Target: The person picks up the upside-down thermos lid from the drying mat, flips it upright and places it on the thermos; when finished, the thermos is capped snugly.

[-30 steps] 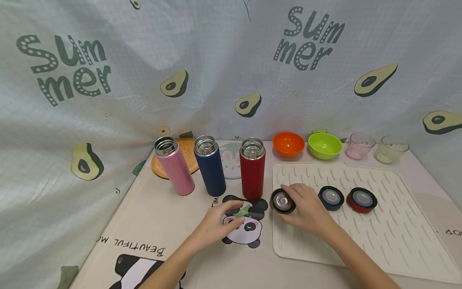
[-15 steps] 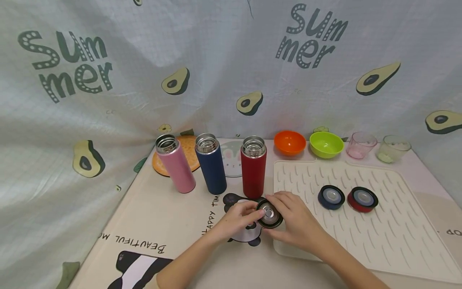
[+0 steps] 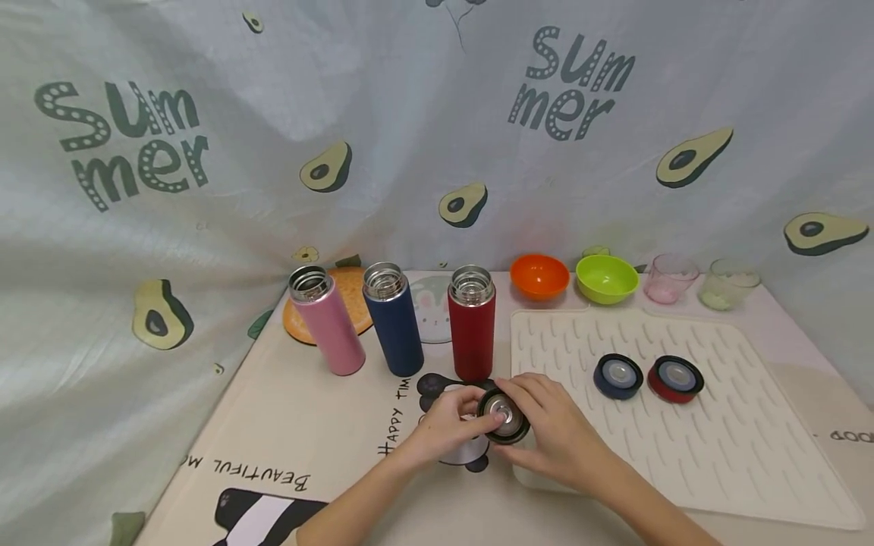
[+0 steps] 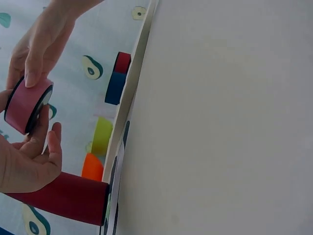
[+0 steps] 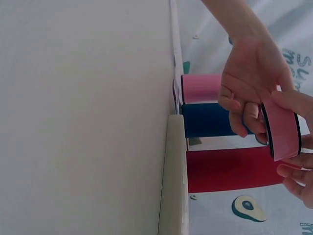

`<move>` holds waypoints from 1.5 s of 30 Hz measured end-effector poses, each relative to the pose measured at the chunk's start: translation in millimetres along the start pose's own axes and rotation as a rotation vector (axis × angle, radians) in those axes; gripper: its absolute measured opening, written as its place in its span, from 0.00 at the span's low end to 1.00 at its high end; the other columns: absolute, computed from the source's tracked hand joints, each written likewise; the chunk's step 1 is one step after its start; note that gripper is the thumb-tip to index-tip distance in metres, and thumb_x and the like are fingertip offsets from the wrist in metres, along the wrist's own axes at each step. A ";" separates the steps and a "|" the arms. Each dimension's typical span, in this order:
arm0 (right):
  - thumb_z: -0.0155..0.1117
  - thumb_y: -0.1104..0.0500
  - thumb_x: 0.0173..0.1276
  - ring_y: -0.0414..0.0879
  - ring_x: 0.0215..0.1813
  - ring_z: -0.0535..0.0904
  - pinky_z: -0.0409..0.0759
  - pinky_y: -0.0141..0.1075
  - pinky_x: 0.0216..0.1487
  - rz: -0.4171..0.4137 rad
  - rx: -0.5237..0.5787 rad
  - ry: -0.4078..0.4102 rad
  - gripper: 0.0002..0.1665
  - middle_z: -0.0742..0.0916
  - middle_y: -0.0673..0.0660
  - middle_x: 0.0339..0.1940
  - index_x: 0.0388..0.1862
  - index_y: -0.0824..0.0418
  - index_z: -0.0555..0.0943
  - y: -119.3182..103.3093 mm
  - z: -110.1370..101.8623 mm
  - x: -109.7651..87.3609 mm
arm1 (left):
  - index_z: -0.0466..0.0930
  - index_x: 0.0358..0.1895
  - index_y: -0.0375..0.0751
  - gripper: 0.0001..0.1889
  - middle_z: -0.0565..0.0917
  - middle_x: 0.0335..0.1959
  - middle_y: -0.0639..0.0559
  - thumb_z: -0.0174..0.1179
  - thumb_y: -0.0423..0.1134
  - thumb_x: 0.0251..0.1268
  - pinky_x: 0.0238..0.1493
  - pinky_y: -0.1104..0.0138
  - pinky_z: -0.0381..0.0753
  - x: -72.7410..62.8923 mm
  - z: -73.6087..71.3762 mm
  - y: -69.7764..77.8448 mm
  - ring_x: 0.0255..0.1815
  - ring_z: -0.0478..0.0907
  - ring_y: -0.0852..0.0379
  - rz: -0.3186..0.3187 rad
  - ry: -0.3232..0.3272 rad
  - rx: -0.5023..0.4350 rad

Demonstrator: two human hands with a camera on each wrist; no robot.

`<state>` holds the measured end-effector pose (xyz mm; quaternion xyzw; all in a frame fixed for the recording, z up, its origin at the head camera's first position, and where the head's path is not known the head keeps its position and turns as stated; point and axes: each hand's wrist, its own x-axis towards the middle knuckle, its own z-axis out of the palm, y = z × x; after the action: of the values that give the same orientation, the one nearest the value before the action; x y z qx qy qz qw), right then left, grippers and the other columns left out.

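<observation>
Between my two hands is a pink bottle lid (image 3: 504,418), its inner side with a black ring turned up; its pink side shows in the left wrist view (image 4: 30,105). My left hand (image 3: 447,425) pinches its left edge, thumb across the inner face. Around its right edge curl the fingers of my right hand (image 3: 556,432). The lid is off the table, in front of an uncapped red bottle (image 3: 472,334). An uncapped blue bottle (image 3: 396,326) and an uncapped pink bottle (image 3: 331,326) stand upright to the left.
A cream ridged mat (image 3: 751,455) on the right bears a blue lid (image 3: 617,376) and a red lid (image 3: 676,378). Behind it stand an orange bowl (image 3: 539,277), a green bowl (image 3: 607,280), a pink glass (image 3: 669,279) and a greenish glass (image 3: 727,285).
My right hand has lifted the pink lid from the mat's left edge and brought it left. My left hand has moved right and taken hold of it too.
</observation>
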<state>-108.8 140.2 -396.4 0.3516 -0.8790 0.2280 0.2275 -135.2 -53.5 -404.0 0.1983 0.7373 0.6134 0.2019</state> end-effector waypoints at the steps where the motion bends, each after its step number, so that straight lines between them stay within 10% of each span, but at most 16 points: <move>1: 0.75 0.46 0.43 0.48 0.55 0.69 0.68 0.44 0.55 0.004 0.004 -0.001 0.45 0.77 0.53 0.50 0.59 0.62 0.71 0.1 0.6 -0.5 | 0.75 0.45 0.33 0.16 0.83 0.40 0.47 0.60 0.41 0.60 0.41 0.69 0.77 -0.6 0.3 -0.3 0.41 0.79 0.59 -0.001 0.005 -0.020; 7: 0.74 0.42 0.45 0.46 0.54 0.69 0.69 0.44 0.53 0.020 0.034 0.015 0.50 0.76 0.53 0.52 0.65 0.60 0.66 2.2 1.3 -1.9 | 0.75 0.47 0.38 0.15 0.83 0.40 0.49 0.62 0.38 0.58 0.42 0.66 0.77 -4.7 -1.4 2.1 0.41 0.79 0.60 0.080 0.106 0.024; 12: 0.70 0.39 0.50 0.44 0.56 0.68 0.71 0.44 0.53 0.089 0.086 0.006 0.50 0.75 0.50 0.55 0.68 0.55 0.62 4.4 -2.1 -3.1 | 0.76 0.48 0.43 0.17 0.82 0.38 0.57 0.66 0.38 0.54 0.41 0.64 0.76 -9.0 -4.6 8.1 0.41 0.75 0.62 0.264 0.215 0.269; 30: 0.70 0.47 0.53 0.40 0.53 0.70 0.74 0.41 0.49 0.264 0.399 -0.071 0.44 0.75 0.43 0.52 0.67 0.52 0.62 7.4 -4.9 -7.1 | 0.79 0.44 0.42 0.20 0.82 0.46 0.50 0.69 0.28 0.43 0.54 0.62 0.69 -3.2 -14.1 7.8 0.55 0.71 0.52 1.065 0.285 0.771; 45: 0.73 0.50 0.51 0.41 0.54 0.70 0.71 0.41 0.53 0.209 0.538 -0.064 0.43 0.76 0.45 0.56 0.64 0.51 0.65 5.5 -8.8 -3.3 | 0.78 0.42 0.43 0.11 0.83 0.44 0.50 0.63 0.31 0.54 0.45 0.65 0.71 -0.1 -8.6 7.7 0.54 0.73 0.50 1.235 0.344 0.847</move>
<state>-108.5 150.4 -392.5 0.3139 -0.8251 0.4639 0.0736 -139.4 -59.4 -395.0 0.5362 0.6858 0.3024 -0.3883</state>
